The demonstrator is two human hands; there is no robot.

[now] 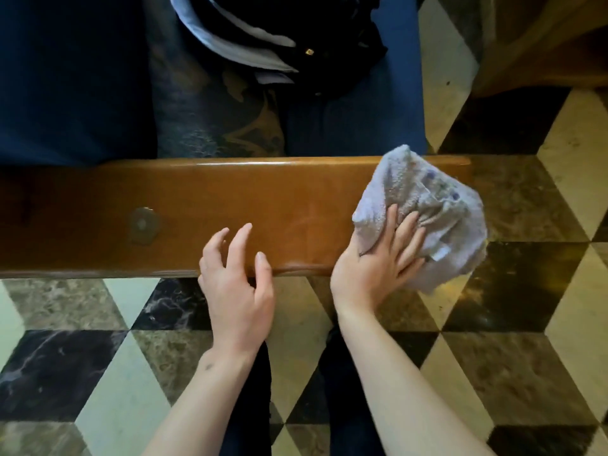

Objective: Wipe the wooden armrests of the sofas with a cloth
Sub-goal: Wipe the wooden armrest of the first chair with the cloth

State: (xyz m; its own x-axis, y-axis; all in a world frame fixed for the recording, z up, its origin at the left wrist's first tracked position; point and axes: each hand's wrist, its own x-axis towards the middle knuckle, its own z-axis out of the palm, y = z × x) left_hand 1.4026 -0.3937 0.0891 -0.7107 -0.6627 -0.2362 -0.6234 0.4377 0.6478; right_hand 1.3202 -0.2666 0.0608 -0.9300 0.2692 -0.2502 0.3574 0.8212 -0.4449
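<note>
Two hands worked at the wooden armrest (230, 212): the right hand (378, 261) pressed a grey terry cloth (427, 205) flat-fingered on its right end, seemingly without gripping, while the left hand (237, 278) hovered loosely spread, holding nothing, at the near edge.

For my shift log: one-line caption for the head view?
Right hand presses cloth at wooden armrest end; left hand rests alongside.
</note>
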